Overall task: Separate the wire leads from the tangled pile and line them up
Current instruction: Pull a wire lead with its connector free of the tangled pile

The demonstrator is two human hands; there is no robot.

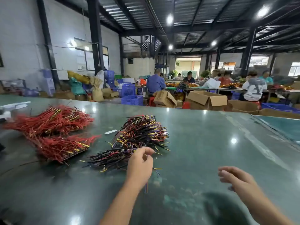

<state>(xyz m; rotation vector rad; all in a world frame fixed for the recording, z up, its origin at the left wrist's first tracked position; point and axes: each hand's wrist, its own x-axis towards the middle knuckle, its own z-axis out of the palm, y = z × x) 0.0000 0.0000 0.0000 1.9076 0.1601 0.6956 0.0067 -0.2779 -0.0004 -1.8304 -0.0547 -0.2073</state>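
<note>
- Fingers (148, 151) of left hand (140, 166) curled, pinching a few wire leads (146, 186) that hang below the palm.
- Right hand (235, 177) relaxed, fingers loose, holding nothing, above the table (203, 143).
- Dark tangled pile (141, 132) just beyond left hand; red bundles (53, 127) further left.

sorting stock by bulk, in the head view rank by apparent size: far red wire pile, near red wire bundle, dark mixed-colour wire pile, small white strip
1. far red wire pile and dark mixed-colour wire pile: look alike, unranked
2. near red wire bundle
3. small white strip

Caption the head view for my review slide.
Left hand pinches leads beside the dark wire pile; right hand hovers open over the green table.
</note>
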